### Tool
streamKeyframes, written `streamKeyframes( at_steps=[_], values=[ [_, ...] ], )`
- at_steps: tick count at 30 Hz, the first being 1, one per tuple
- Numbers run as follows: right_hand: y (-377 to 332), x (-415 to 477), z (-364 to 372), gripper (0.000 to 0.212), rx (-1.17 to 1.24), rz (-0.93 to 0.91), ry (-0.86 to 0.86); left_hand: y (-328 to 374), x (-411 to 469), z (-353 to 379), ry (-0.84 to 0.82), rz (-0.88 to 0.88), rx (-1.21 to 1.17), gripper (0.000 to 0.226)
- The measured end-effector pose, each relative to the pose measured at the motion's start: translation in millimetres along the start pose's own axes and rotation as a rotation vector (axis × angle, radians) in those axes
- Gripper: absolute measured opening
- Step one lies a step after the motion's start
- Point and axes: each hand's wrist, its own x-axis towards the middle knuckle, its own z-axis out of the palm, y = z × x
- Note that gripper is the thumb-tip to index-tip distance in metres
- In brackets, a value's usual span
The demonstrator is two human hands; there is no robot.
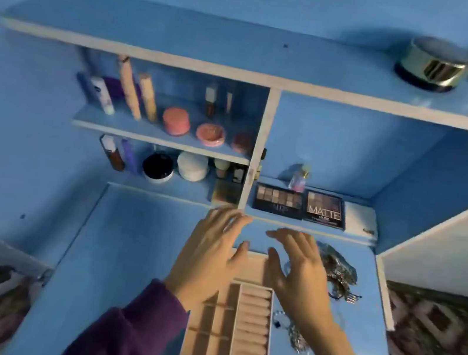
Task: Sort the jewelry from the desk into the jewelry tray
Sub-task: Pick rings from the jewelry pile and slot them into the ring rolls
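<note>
Both hands are hovering over the far end of the tray [209, 346], which is lying lengthwise in the middle of the worktop [127, 252], its compartments facing up with nothing showing in them. The left hand [207, 253] and right hand [301, 269] are holding nothing, their fingers [229, 217] spread and loosely bent. The jewelry [338, 269] is lying in tangled heaps just right of the tray, likely so the right hand is reaching it easily. Sorting is seemingly not yet begun.

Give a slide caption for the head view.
Left hand and right hand, open, above the jewelry tray; jewelry beside it on the desk.
</note>
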Motion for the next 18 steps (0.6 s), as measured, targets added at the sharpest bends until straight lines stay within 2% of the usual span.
streamKeyframes(
  at_steps=[2,4,7,12,18],
  values=[
    [18,-32,30,0.031,-0.021,0.042,-0.064,-9,-29,32,-0.043,-0.077,0.018,0.035],
    [34,-72,62,0.036,-0.081,0.110,-0.171,-21,-65,63,-0.169,-0.122,0.054,0.040],
    [49,-107,100,0.051,-0.176,0.093,-0.248,-43,-98,99,-0.246,-0.100,0.167,0.047],
    [56,-127,128,0.055,-0.231,0.059,-0.177,-61,-124,130,-0.259,-0.080,0.209,0.055],
    [63,-131,142,0.055,-0.319,-0.032,-0.034,-68,-129,143,-0.154,-0.006,0.288,0.054]
  ],
)
